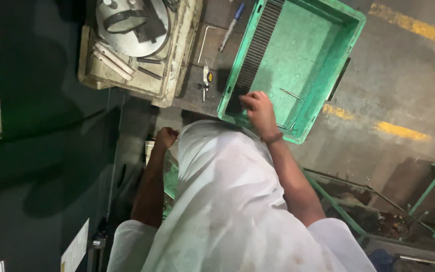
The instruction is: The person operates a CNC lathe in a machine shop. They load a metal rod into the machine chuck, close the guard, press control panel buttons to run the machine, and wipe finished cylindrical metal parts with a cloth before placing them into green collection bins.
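I see my right hand (259,108) reaching down into the green plastic crate (351,38), fingers curled onto the row of dark rods (258,48) along its left wall. My left hand (166,137) is fisted near my white shirt (227,201). The concrete floor (404,85) carries worn yellow stripes.

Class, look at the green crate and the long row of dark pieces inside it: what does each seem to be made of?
Green crate: likely moulded plastic, matt and scuffed, with a thick rolled rim. Row of dark pieces: probably metal, dull grey-black and evenly ribbed; too small to be sure. The right hand touches its near end.
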